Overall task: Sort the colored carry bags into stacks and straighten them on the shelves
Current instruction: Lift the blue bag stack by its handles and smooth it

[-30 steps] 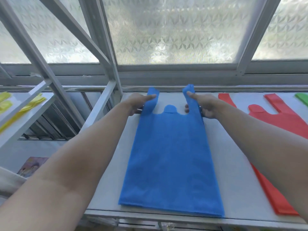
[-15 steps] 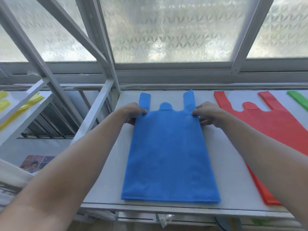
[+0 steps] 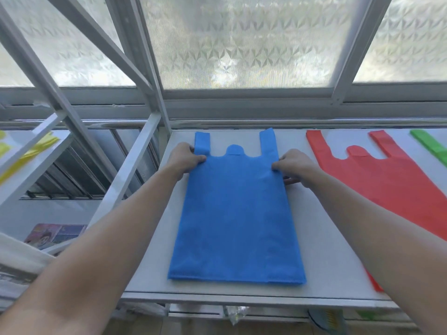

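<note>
left hand and right hand pinch blue bag shoulders: tug outward evenly, square hem to shelf edge

No writing, label or number can be read; the colourful printed sheet, low and well left of the fingers of the left hand, is too blurred to make out; the blue packet, far below the fingers of the right hand, bears unreadable yellow marks.

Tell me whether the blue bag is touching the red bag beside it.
Apart. The head view shows a strip of bare grey shelf running between the blue bag and the red bag.
</note>
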Tool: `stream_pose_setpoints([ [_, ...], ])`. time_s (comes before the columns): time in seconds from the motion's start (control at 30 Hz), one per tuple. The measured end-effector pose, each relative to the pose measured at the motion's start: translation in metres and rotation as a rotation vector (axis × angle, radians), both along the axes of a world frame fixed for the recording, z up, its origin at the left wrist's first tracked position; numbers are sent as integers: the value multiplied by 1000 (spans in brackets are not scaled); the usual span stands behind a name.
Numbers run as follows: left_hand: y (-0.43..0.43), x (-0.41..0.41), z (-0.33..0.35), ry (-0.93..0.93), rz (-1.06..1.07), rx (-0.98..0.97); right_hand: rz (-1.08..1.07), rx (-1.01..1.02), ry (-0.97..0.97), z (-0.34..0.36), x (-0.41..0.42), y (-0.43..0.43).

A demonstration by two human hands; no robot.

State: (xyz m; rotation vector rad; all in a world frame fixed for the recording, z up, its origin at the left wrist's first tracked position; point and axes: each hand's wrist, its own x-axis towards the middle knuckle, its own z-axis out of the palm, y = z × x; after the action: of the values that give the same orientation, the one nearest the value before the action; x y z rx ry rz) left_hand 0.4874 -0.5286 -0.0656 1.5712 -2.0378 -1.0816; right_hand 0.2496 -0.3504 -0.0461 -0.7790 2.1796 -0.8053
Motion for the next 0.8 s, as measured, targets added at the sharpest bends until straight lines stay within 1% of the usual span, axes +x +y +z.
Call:
stream_pose_setpoints([
  [0.07,0,-3,-3,-105,9,-107,31,16,81,-2,1,-3],
  [0.2,10,-12,-6,-327,-71,-195,96,83,313,4,18,0],
  [0.3,14,-19,-11,-410,-113,-240,142,133,404,-1,25,-1],
  [0.37,13,-21,-12,-402,-86,-230,161,144,426,-4,25,-2],
  [0.47,11,-19,-11,-304,22,-187,141,128,413,-5,22,-1],
  [0.57,8,-17,-13,-233,100,-191,131,113,397,-8,20,1],
  [0.67,18,-18,-18,-271,94,-253,119,105,404,-13,22,3],
  [0.8,33,-20,-35,-305,72,-415,99,73,425,-18,31,7],
])
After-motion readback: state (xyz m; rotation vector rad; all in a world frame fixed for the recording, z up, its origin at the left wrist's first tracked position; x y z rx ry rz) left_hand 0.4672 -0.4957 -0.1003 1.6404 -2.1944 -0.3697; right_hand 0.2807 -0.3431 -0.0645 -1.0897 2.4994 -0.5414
